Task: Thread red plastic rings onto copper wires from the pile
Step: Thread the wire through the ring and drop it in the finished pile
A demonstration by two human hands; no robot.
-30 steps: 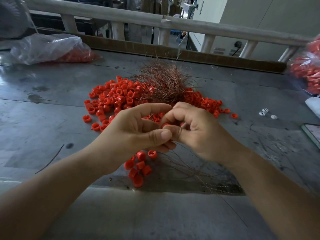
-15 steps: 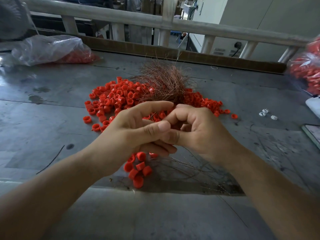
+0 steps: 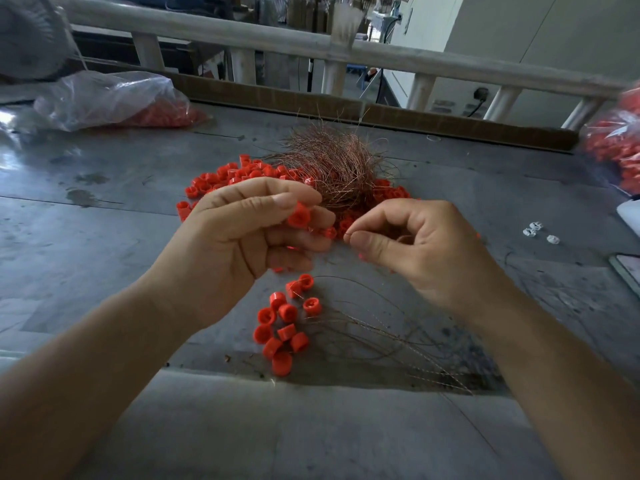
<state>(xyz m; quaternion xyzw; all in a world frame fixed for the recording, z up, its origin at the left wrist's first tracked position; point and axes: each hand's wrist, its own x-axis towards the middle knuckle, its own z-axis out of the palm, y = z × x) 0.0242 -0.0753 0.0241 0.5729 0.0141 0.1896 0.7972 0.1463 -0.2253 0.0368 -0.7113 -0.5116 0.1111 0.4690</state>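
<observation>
While the left hand (image 3: 239, 244) pinches one red ring (image 3: 298, 215) between thumb and forefinger, its other fingers curled underneath, the right hand (image 3: 429, 251) presses thumb and forefinger tips together on a thin copper wire (image 3: 348, 233), with its remaining fingers loosely bent. Both hands hover over the middle of the desk (image 3: 86, 258), near each other but apart, and the ring is just left of the wire's end.

Behind them, toward the far edge, lies the pile of red rings (image 3: 221, 178). The tangle of copper wires (image 3: 339, 164) is heaped on the pile's right part. Nearer the front edge sits a small cluster of rings (image 3: 282, 327), and its trailing wires (image 3: 398, 341) fan out rightward under the right forearm.

Stained grey surface stretches from the pile to the left edge, and a broad band of it runs along the near edge beneath both forearms. A clear plastic bag (image 3: 110, 98) holding more red pieces slumps in the far left corner. A second bag (image 3: 616, 150), blurred, crowds the right edge. Three small white pieces (image 3: 536, 230) lie between the right hand and that edge. A low brown lip (image 3: 433, 123) closes off the far edge, and a pale railing (image 3: 450, 67) stands just beyond it.
</observation>
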